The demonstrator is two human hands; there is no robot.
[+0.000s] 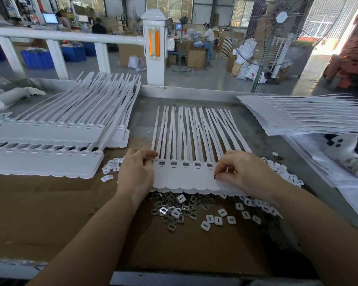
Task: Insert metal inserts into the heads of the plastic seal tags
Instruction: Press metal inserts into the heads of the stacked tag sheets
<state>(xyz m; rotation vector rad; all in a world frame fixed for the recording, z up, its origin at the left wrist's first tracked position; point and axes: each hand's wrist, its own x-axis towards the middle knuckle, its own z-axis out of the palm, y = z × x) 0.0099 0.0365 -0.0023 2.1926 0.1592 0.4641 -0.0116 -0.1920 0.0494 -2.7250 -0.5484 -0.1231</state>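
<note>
A joined strip of white plastic seal tags (pixel 184 180) lies in front of me, tails pointing away. Several of its heads hold dark metal inserts (pixel 185 164). My left hand (pixel 135 172) grips the strip's left edge with curled fingers. My right hand (pixel 243 171) rests over the strip's right part, thumb and forefinger pinching a small dark piece, apparently a metal insert, at a head there. A loose pile of metal inserts (pixel 174 211) lies just below the strip on the cardboard, mixed with white plastic caps (pixel 218 220).
Stacks of tag strips (pixel 50 145) lie at the left, another stack (pixel 308 118) at the right. More white caps (pixel 110 168) sit beside my left hand. A metal table rim (pixel 194 92) runs behind, with a white railing post (pixel 155 48) and a fan (pixel 277 34) beyond.
</note>
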